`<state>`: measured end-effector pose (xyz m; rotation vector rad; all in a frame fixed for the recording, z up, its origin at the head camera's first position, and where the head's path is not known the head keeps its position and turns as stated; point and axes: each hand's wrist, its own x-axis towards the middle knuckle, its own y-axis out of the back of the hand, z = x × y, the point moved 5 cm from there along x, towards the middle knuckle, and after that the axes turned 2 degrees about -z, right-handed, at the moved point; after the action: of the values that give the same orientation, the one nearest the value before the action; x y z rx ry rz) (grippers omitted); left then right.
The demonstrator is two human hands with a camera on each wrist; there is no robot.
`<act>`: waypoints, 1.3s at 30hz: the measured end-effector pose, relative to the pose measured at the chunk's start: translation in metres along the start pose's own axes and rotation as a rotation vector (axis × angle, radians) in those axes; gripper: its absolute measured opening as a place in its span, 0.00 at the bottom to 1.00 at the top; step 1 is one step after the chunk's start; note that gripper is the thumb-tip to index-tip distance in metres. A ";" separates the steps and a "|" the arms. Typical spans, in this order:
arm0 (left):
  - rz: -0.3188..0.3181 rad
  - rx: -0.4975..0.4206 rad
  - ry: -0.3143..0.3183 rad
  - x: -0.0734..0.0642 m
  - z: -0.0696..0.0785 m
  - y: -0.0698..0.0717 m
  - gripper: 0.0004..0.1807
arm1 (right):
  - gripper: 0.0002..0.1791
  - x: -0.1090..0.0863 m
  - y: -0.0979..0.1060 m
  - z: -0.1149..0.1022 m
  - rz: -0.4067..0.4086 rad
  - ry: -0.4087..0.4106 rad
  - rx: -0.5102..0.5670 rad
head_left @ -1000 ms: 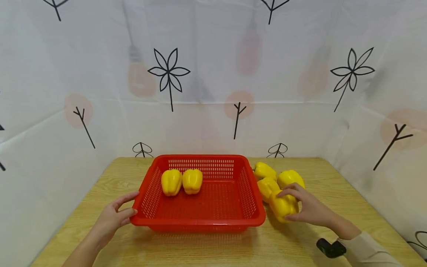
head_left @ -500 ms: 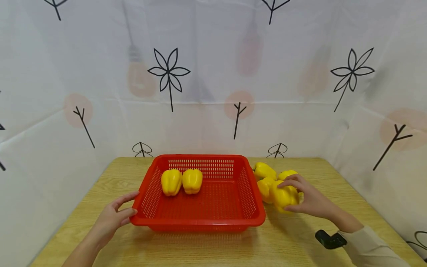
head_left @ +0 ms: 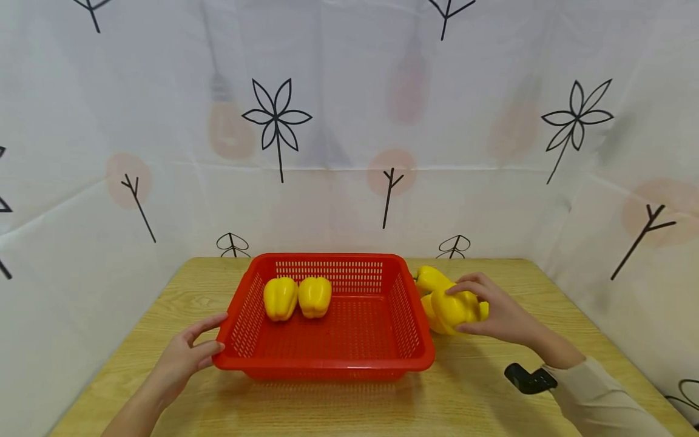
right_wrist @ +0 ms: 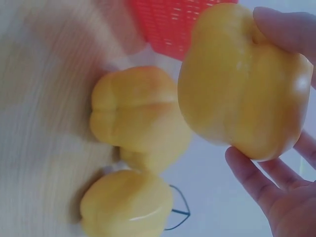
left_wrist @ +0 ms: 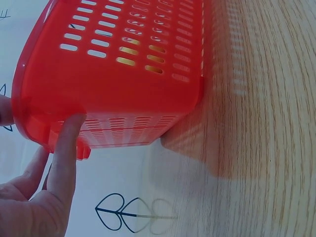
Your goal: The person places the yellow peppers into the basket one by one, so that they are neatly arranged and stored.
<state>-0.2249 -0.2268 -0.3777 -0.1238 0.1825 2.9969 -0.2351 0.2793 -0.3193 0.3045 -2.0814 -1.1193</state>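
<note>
A red plastic basket (head_left: pixel 327 364) with slotted walls stands on the table, two yellow bell peppers (head_left: pixel 281 298) lying side by side in its left half. My left hand (head_left: pixel 177 358) grips the basket's left rim; the left wrist view shows fingers spread against the outer wall (left_wrist: pixel 54 103). To the right of the basket, my right hand (head_left: pixel 505 312) holds a yellow bell pepper (right_wrist: pixel 237 84) between thumb and fingers, raised off the table. Behind and below it, more yellow bell peppers (right_wrist: pixel 138 108) rest on the wood, partly hidden in the head view by the held one.
The light wooden table (head_left: pixel 306 413) runs back to a white cloth (head_left: pixel 338 206) printed with plants and bulbs, which also hangs at both sides. One loose pepper (head_left: pixel 431 278) lies right beside the basket's back right corner. A thin black cable (head_left: pixel 685 394) shows at the far right.
My right hand has lifted the bell pepper and carried it slightly left and away from me, toward the basket's right side. My left hand and the basket have stayed put.
</note>
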 end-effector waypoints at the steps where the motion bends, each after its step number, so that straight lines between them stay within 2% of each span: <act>1: -0.001 -0.001 0.000 0.000 0.000 0.000 0.35 | 0.31 0.001 0.000 -0.001 0.001 0.002 0.004; 13: 0.007 0.002 0.015 0.000 0.000 0.000 0.35 | 0.30 0.018 -0.001 -0.008 -0.009 -0.051 -0.007; 22: 0.010 0.008 0.026 0.001 -0.001 0.001 0.35 | 0.29 0.030 -0.002 -0.015 0.011 -0.004 -0.012; 30: 0.004 0.008 0.019 0.001 0.001 0.000 0.35 | 0.28 0.042 -0.006 -0.020 -0.026 -0.038 0.019; 39: 0.003 0.008 0.017 0.001 0.000 0.000 0.34 | 0.29 0.058 -0.012 -0.028 -0.031 -0.016 0.024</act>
<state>-0.2262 -0.2264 -0.3778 -0.1480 0.1969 2.9988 -0.2569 0.2252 -0.2900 0.3413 -2.1118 -1.1190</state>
